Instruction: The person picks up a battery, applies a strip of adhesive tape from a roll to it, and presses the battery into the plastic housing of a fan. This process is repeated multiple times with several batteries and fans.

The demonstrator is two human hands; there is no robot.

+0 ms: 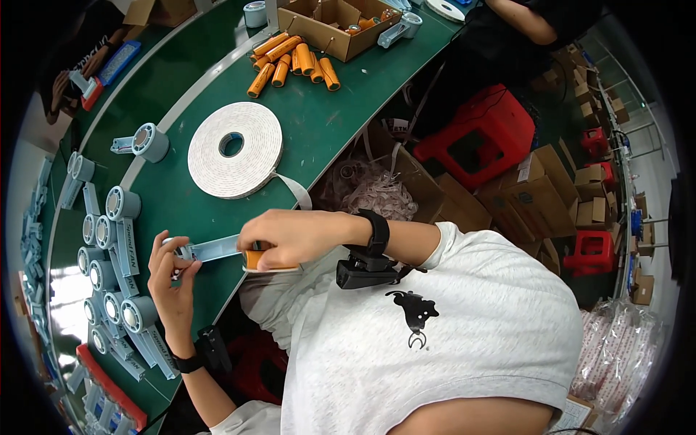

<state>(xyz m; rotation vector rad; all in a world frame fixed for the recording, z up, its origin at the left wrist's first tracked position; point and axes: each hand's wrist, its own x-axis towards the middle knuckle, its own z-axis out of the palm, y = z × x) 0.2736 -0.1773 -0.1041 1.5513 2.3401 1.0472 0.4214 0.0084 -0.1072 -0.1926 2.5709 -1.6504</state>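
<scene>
By the table (301,138), the left hand (172,279) pinches a blue casing (216,250), the right (283,233) a partly hidden orange cylinder (254,259).

Pale grey shirt (471,319), black wristbands (378,233)

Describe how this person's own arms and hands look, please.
The left hand and right hand wear no gloves. Each wrist carries a black strap with a boxy black device. The T-shirt sleeves are short, pale grey and speckled.

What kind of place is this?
Likely an assembly workshop: many similar blue casings, a pile of orange cylinders and a tape roll on a long green bench.
</scene>
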